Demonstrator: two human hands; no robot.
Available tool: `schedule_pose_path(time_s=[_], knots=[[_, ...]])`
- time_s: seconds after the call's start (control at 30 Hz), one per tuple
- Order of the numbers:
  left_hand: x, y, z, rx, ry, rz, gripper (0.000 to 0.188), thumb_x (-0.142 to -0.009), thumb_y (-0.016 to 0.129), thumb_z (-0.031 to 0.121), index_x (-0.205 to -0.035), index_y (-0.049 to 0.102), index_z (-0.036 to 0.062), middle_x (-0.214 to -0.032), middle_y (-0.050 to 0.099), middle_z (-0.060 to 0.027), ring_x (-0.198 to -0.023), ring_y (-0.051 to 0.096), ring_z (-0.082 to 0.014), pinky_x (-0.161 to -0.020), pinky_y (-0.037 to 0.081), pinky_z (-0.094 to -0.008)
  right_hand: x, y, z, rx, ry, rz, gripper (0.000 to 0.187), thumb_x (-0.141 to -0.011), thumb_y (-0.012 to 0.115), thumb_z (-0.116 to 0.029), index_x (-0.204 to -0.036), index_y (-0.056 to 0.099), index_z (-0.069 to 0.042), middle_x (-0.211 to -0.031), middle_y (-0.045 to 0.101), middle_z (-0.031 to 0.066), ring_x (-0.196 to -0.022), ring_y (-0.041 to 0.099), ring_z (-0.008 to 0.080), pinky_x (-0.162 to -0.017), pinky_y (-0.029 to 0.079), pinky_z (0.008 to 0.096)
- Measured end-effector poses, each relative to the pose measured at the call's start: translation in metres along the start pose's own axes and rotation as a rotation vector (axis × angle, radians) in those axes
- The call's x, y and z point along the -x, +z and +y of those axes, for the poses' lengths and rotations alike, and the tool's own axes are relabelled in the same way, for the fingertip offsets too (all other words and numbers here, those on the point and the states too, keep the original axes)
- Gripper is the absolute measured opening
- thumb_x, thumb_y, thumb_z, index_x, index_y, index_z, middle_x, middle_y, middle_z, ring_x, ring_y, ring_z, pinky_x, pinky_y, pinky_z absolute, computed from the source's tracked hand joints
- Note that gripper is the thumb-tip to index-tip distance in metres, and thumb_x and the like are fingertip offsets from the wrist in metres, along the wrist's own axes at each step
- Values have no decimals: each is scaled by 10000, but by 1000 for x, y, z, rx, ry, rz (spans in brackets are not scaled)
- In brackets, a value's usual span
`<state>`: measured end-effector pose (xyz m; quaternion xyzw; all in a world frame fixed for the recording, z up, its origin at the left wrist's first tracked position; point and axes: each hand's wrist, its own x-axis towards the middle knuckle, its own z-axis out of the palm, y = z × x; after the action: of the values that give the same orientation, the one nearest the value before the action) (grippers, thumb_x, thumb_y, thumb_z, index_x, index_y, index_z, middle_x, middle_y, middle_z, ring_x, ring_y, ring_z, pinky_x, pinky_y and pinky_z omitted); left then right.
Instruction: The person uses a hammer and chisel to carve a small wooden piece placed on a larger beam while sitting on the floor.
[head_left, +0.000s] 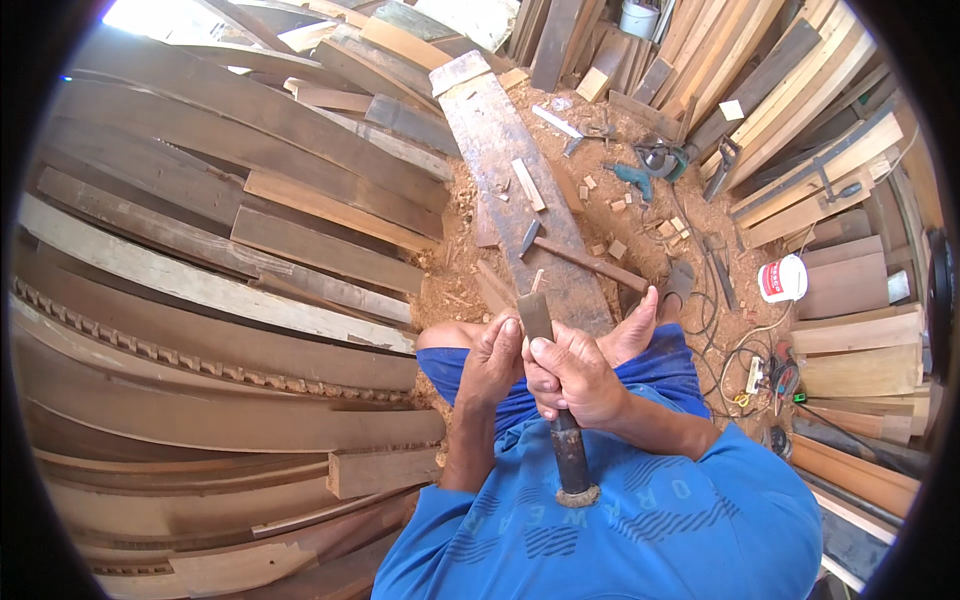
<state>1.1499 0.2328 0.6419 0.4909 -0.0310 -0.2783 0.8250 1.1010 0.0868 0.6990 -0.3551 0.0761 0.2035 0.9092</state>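
Observation:
A wide chisel (570, 455) with a dark handle and a flat blade lies tilted in front of my chest. Its blade points away from me and its frayed butt end is close to my blue shirt. My right hand (583, 377) wraps around it where blade and handle meet. Just left of the blade, the fingers of my left hand (488, 362) are closed together; what they pinch, if anything, is hidden. A thin sliver of wood (537, 281) shows beyond the blade tip. Farther off, a hammer (582, 258) with a wooden handle rests across a long worn plank (505, 150).
Stacked boards (330, 265) line the left side. A green power drill (632, 180), a circular saw (662, 160), a handsaw (722, 165) and wood offcuts lie among shavings to the right. Beyond them stand a white bucket (782, 278) and a power strip (755, 374) with trailing cords.

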Motion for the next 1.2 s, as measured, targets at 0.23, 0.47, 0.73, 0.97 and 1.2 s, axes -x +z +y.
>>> schedule_pose_path(time_s=[0.23,0.47,0.73,0.97,1.2], knots=[[3,-4,1,-174,77,-182,283,-1055,388,229,-1106,581,29,-829,533,22,-732,467,-49,-637,395,-203,11,0,-1,15,-75,61,189,-1014,433,-253,-968,448,-70,-627,428,-11,-440,403,50,-422,428,243],[17,6,-4,-315,106,-20,291,-1041,422,265,-1025,582,22,-692,468,56,-612,402,-42,-544,338,-204,15,-2,2,20,-115,93,212,-1023,414,-266,-997,458,-60,-622,418,-8,-441,400,56,-427,431,243],[50,-18,-14,-395,-68,10,266,-1026,458,265,-908,553,47,-632,496,31,-522,431,-28,-464,350,-195,26,-8,-15,22,-274,143,207,-1022,416,-262,-962,435,-65,-627,416,-2,-435,379,62,-423,425,245],[-4,3,-6,-364,320,92,165,-1013,467,95,-1097,582,11,-809,572,-6,-731,547,-87,-631,450,-224,-3,1,4,-4,-27,40,188,-1011,456,-262,-989,470,-76,-639,446,-18,-452,418,51,-428,426,233],[12,12,3,-768,457,55,162,-960,543,59,-1077,620,-23,-819,601,-85,-719,590,-157,-639,466,-281,14,1,10,6,-76,74,231,-1017,440,-300,-1029,481,-73,-627,438,-17,-455,413,54,-433,419,235]])
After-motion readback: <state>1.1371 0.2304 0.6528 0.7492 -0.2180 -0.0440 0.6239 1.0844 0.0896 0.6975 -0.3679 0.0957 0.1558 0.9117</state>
